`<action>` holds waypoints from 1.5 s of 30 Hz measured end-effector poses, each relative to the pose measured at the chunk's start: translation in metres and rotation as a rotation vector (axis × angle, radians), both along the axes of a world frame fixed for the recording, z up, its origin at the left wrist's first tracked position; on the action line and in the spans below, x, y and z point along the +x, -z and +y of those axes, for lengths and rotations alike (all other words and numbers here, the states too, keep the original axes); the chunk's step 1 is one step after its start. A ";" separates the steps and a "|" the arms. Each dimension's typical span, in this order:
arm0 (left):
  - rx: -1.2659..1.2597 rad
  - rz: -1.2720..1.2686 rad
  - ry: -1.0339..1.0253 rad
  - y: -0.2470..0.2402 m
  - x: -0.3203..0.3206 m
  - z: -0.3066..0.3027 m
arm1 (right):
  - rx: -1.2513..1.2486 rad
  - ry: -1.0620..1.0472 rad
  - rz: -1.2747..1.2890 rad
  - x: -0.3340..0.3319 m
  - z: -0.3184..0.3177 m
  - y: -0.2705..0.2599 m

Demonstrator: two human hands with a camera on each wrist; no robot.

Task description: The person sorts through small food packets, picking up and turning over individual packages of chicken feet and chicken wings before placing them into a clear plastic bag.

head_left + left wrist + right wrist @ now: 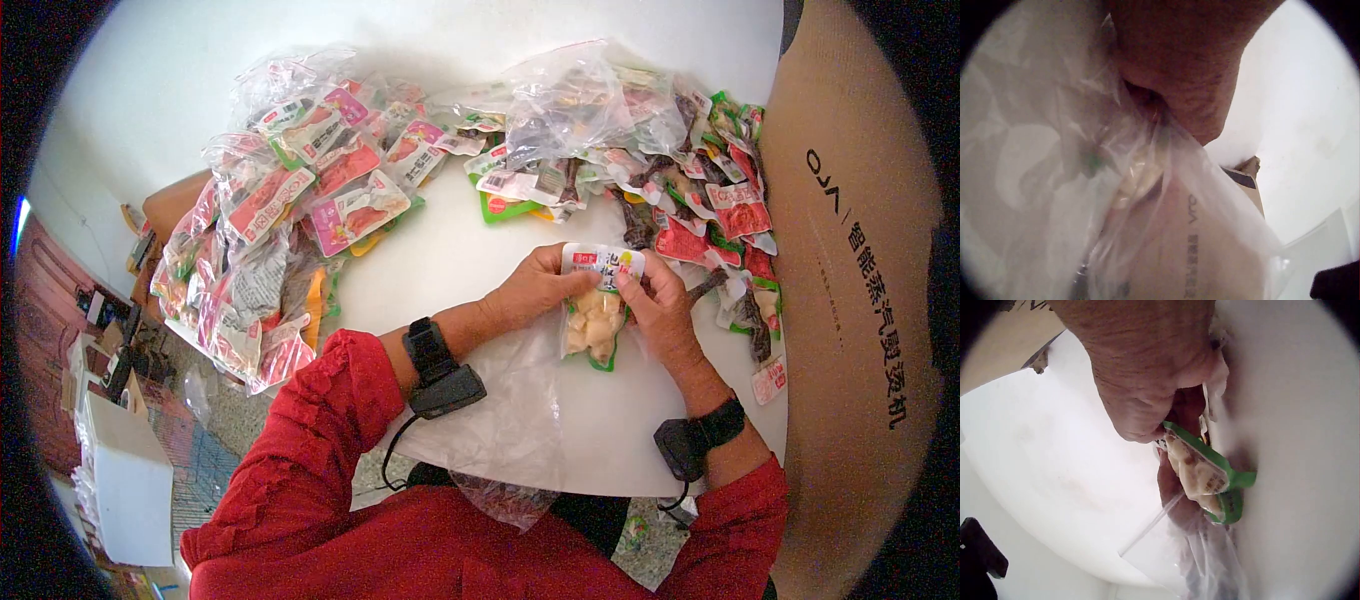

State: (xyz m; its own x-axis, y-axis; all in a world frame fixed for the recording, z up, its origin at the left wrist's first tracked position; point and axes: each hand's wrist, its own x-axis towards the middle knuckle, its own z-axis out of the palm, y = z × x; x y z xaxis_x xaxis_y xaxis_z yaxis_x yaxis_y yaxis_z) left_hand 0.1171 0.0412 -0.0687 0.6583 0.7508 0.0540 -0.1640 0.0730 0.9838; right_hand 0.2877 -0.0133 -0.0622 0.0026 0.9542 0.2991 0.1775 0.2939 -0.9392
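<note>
Both hands hold a snack packet [595,322] over the white table, its printed white top up. Pale chunks show through its clear window, and a green edge runs along the bottom. My left hand [530,292] grips the upper left corner, thumb on the front. At the upper right, my right hand [662,312] pinches the packet's printed top. In the right wrist view the packet [1192,469] tilts below the right hand [1147,375]. A clear plastic bag [505,405] hangs below the left forearm and drapes past the left hand [1179,69] in the left wrist view.
A heap of bagged snack packets [290,200] covers the table's left side. Another pile of loose packets [720,180], with a clear bag [565,110] on it, lies at the back right. A tall cardboard box [860,300] stands along the right edge.
</note>
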 end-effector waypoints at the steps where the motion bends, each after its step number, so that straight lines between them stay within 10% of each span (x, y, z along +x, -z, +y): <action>1: 0.022 0.011 0.001 -0.001 0.000 0.000 | 0.041 0.015 -0.047 0.001 0.001 0.002; 45: -0.026 -0.059 -0.005 -0.001 0.000 -0.001 | 0.068 -0.068 0.127 -0.003 0.005 0.002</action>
State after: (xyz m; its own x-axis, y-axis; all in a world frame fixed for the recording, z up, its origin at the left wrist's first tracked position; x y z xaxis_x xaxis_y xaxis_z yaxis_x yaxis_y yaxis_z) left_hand 0.1170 0.0399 -0.0680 0.6508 0.7557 0.0731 -0.2219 0.0973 0.9702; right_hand 0.2846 -0.0087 -0.0646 -0.0194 0.9312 0.3641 0.0361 0.3645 -0.9305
